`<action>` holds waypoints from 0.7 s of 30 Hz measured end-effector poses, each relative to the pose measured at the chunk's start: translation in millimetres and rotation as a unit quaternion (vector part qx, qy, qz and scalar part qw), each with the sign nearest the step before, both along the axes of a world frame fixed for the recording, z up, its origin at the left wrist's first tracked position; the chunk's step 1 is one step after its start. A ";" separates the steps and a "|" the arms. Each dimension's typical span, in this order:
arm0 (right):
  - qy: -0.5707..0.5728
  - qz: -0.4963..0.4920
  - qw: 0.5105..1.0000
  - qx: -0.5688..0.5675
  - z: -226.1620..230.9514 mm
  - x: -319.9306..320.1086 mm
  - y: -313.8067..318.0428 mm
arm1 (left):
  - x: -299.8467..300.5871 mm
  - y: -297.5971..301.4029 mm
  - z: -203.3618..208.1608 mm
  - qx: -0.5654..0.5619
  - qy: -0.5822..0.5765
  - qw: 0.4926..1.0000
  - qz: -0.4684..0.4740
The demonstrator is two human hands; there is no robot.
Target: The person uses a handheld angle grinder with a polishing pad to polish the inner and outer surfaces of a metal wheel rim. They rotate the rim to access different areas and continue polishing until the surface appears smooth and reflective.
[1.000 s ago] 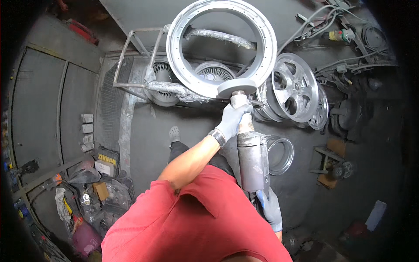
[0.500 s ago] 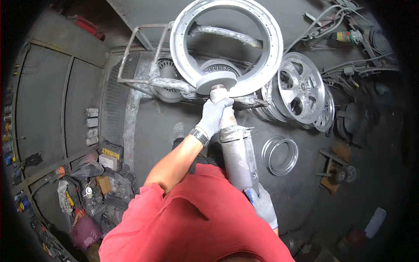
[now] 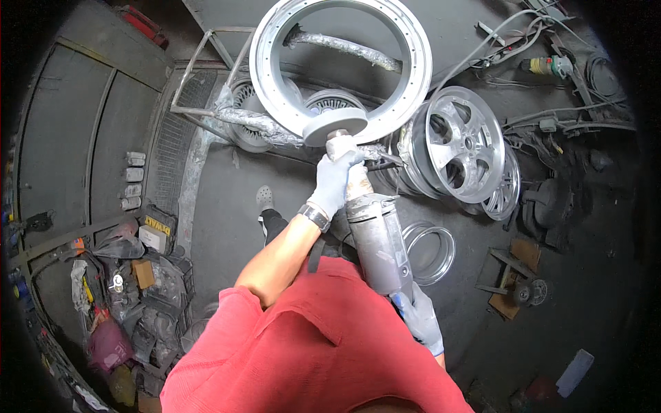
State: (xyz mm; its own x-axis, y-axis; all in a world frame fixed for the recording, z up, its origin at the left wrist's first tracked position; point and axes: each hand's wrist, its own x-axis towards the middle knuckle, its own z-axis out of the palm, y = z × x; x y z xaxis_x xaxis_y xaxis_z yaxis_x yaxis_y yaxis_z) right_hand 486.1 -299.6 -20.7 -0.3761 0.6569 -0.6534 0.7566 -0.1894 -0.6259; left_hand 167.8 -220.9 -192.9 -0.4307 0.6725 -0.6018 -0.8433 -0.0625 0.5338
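Observation:
My left hand (image 3: 333,180), gloved in light grey, is wrapped round the narrow front neck of a large grey power grinder (image 3: 377,241). At the tool's rear end my right hand (image 3: 420,318), gloved too, is closed on the handle, its fingers partly hidden. The round grey disc (image 3: 335,126) on the grinder's tip lies at the lower edge of a bare silver wheel rim (image 3: 259,65); whether they touch I cannot tell. The rim leans upright on a metal stand (image 3: 258,125) whose bars are wrapped in ragged silvery material.
To the right stand a five-spoke wheel (image 3: 468,141) and more rims. A polished ring (image 3: 449,251) lies on the floor beside the grinder. Farther right are a small wooden stand (image 3: 513,282) and hanging cables (image 3: 475,55). Bags and boxes (image 3: 141,275) crowd the left.
The view has shifted, so the rim and stand appear slightly farther left. My foot shows more fully at the left. Both hands keep their hold on the grinder, its disc still by the rim's lower edge.

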 end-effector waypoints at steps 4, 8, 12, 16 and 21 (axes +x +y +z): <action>-0.012 -0.002 1.000 -0.001 3.9 11.2 16.0 | 18.4 15.2 2.9 0.003 0.023 1.000 0.006; -0.020 -0.074 0.997 -0.028 13.2 32.4 30.3 | 51.9 51.9 15.6 0.034 0.029 0.999 -0.003; 0.000 -0.085 0.996 -0.010 8.9 45.5 38.2 | 64.0 72.0 27.6 0.059 0.037 0.998 -0.001; 0.017 -0.043 0.999 0.002 -0.9 41.8 29.7 | 60.8 50.3 23.9 0.079 0.019 0.997 0.016; 0.025 0.016 1.000 -0.007 -32.8 39.6 24.2 | 37.5 10.3 -1.7 0.004 0.069 0.997 0.034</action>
State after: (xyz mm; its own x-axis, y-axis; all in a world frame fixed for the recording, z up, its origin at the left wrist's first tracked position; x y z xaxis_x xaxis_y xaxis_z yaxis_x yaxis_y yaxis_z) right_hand 525.7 -275.5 -53.6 -0.4298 0.6345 -0.6423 0.7297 -0.1748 -0.6610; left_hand 205.2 -210.6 -194.6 -0.5541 0.6436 -0.5280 -0.7552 -0.1217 0.6441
